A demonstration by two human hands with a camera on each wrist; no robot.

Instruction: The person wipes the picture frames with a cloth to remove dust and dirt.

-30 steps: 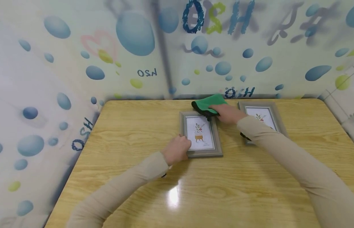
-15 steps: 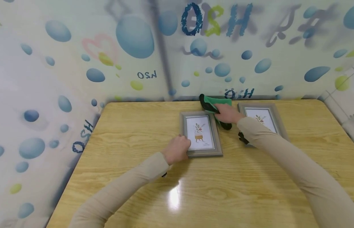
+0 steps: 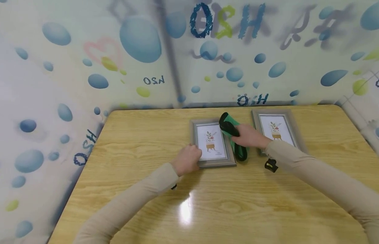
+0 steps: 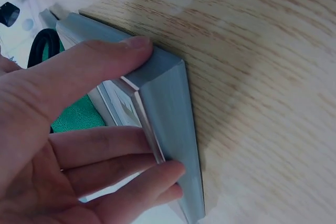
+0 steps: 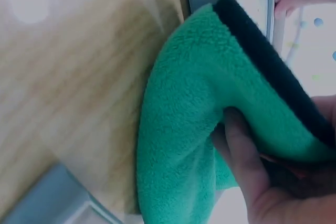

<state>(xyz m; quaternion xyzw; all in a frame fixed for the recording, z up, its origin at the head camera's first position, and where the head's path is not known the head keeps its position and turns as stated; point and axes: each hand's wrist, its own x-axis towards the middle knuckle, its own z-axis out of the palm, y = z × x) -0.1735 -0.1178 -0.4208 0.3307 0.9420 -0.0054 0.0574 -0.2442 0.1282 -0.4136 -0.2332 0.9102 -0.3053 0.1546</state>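
Note:
A grey picture frame with a print of a potted plant lies face up on the wooden table. My left hand grips its lower left part; in the left wrist view the thumb lies along one side of a corner and the fingertips touch another side. My right hand pinches a folded green cloth with a black border, held against the frame's right side. The cloth covers part of that side and hangs down to the table.
A second, similar grey picture frame lies to the right, partly under the right forearm. A small black device shows below the right cuff. The patterned wall stands right behind the table's back edge.
My right hand has drawn the cloth from the frame's top right corner down along its right side, toward me. The left hand and the frame have kept their place.

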